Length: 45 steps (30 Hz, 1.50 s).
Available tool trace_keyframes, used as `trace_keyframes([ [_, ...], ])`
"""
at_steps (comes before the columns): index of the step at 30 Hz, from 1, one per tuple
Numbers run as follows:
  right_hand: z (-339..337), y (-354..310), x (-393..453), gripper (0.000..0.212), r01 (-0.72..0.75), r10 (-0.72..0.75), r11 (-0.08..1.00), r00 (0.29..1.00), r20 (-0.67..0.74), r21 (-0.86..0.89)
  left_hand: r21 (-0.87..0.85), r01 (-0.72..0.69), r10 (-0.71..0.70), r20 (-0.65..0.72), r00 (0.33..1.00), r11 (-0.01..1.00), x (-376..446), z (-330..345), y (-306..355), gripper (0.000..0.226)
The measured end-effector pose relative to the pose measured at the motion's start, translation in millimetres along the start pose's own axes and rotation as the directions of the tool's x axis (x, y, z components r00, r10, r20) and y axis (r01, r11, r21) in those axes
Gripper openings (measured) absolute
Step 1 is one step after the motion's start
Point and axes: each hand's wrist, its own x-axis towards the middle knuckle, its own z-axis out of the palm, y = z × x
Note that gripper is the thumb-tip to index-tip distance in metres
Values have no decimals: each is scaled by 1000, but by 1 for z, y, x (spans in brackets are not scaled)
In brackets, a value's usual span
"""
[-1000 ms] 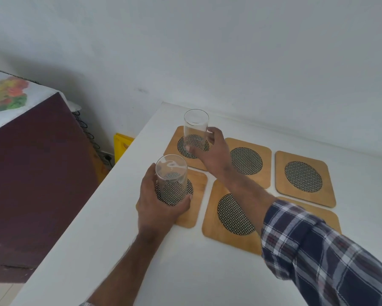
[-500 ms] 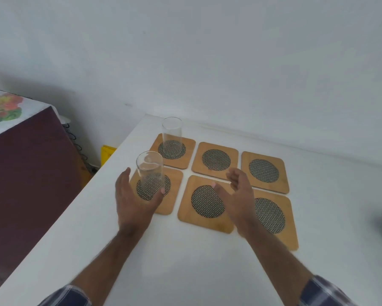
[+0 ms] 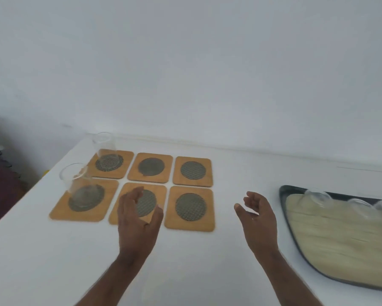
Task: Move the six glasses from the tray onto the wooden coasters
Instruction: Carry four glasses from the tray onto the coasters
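Two glasses (image 3: 80,186) stand on the left coasters (image 3: 84,200) while my left hand (image 3: 137,219) and right hand (image 3: 257,219) hover empty and spread above the bench (image 3: 196,261), beside the tray (image 3: 283,191).

Head camera: single view, looking forward and down from above the near edge of the desk (image 3: 185,261), facing the far wall (image 3: 185,62), taking in coasters (image 3: 192,171) left, tray (image 3: 283,193) right.
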Motion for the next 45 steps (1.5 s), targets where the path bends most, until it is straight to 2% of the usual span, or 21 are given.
trace_keyframes([
  [3,-46,9,7,34,-7,6,1000,998,-64,-11,-72,-77,83,85,993,994,-16,38,26,28],
  [7,-99,21,19,30,-15,9,999,990,-140,-46,-127,-111,131,159,979,986,-36,79,53,10],
  [12,-148,27,41,27,-4,-28,989,977,-211,-148,-120,-112,135,205,970,986,-51,119,82,19],
  [15,-166,28,59,36,8,-61,970,975,-213,-242,-133,-97,125,225,966,986,-55,136,97,14],
  [20,-173,33,88,62,-24,-35,885,992,-118,-466,-146,-90,123,243,962,985,-61,150,111,11],
  [24,-163,45,102,76,-75,65,843,997,-37,-533,-137,-85,118,257,959,987,-64,151,115,15],
  [28,-159,58,105,75,-110,103,884,994,-41,-455,-132,-64,100,288,952,989,-67,148,112,21],
  [32,-161,57,99,72,-84,49,915,994,-97,-395,-123,-39,77,319,945,992,-68,148,106,31],
  [36,-164,29,86,73,14,-61,961,985,-163,-276,-126,-16,67,406,911,992,-69,153,110,49],
  [41,-158,-12,60,71,71,-73,995,997,-31,-64,-107,-78,125,553,824,991,-68,170,132,76],
  [45,-146,-27,43,71,86,-87,996,992,87,19,-83,-105,134,582,802,991,-66,184,149,93],
])
